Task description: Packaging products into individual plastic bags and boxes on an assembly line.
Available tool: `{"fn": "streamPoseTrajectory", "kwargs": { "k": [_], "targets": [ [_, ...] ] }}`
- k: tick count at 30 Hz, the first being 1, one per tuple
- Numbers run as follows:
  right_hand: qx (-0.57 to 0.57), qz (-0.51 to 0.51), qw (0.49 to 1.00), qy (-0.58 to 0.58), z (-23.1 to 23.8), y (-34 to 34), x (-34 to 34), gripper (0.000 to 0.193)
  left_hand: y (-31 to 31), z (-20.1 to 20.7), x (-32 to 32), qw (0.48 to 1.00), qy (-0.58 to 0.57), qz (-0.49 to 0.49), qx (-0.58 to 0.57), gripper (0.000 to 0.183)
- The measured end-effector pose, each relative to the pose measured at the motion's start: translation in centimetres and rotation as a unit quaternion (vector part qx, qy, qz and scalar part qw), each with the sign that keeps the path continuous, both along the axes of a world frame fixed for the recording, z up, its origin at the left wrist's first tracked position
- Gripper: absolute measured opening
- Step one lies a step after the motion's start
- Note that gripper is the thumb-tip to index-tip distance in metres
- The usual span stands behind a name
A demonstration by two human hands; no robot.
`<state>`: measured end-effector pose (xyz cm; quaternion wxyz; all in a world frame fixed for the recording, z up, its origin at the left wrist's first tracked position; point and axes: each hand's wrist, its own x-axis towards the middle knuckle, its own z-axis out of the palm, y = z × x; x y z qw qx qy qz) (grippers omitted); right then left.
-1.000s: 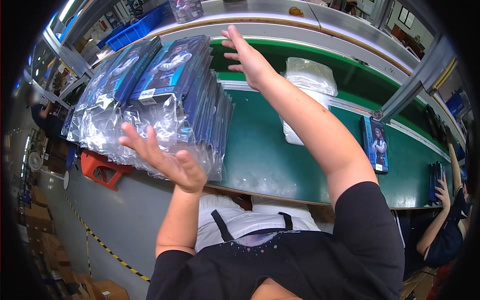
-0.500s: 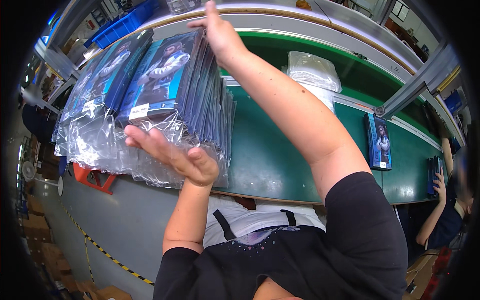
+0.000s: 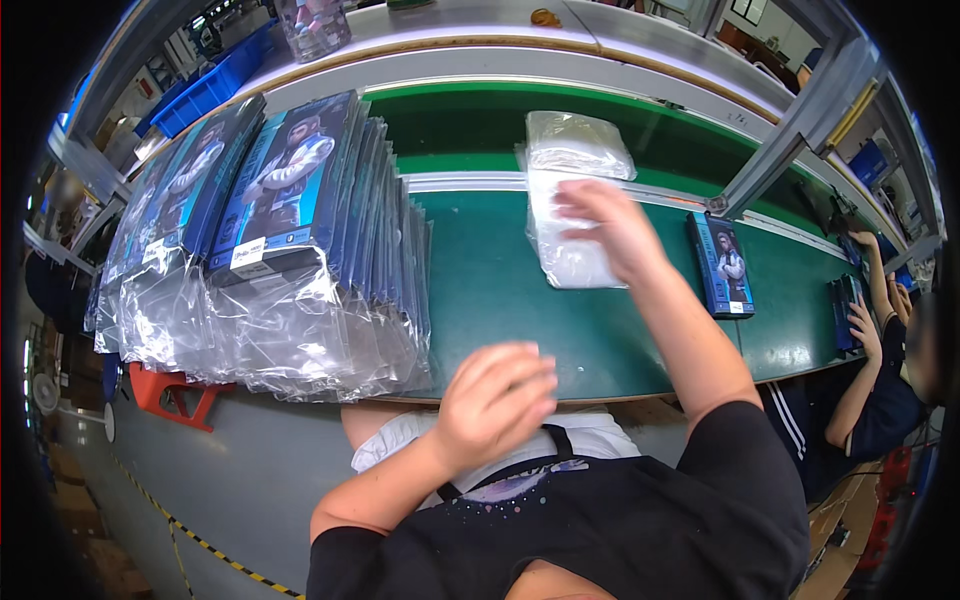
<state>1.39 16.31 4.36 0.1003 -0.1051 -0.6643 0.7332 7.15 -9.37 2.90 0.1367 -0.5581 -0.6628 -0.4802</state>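
While I have the right grip [image 3: 612, 232] over the pile of clear bags [image 3: 557, 262], I see its fingers spread wide and slightly bent, with nothing between them that I can make out; whether the tips touch the plastic, I cannot tell. The left grip [image 3: 497, 405] is blurred near the front edge of the desk [image 3: 480, 320], fingers loosely curled, and I cannot tell if it holds anything. The pile lies toward the back, its far part across the metal rail [image 3: 460, 182], between two stacks of bagged blue boxes [image 3: 285, 190] and a single blue box [image 3: 722, 268].

For film this thin, I judge it best to come in low, rub one edge until the top layer parts, then pinch that layer alone; a full grab would probably bring several at once. The left grip could steady the near end.

For room, I have a bare green stretch between the stacks and the pile. I would keep forearms off the stacks' loose, crinkled plastic, which reaches the front edge, and stop short of the slanting metal post [image 3: 798, 132] just beyond the single box. A co-worker [image 3: 880, 400] sits well apart at the far right, hands on other boxes [image 3: 843, 305].
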Motion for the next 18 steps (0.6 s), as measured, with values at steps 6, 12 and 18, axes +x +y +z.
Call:
{"fn": "streamPoseTrajectory", "kwargs": {
  "k": [6, 12, 18],
  "targets": [
    [0.65, -0.43, 0.612, -0.133, 1.4, 9.5, 9.0, 0.091, 7.7, -2.4, -3.9, 0.978, 0.054, 0.14, -0.147, 0.032],
    [0.591, -0.269, 0.714, -0.261, -1.7, 13.3, 13.1, 0.086, 11.4, -2.1, -7.8, 0.955, 0.124, 0.125, -0.239, 0.022],
    [0.481, -0.352, 0.803, 0.016, -1.4, 10.0, 13.4, 0.076, 11.6, -1.7, -8.1, 0.97, 0.054, 0.108, -0.211, 0.018]
  ]
}}
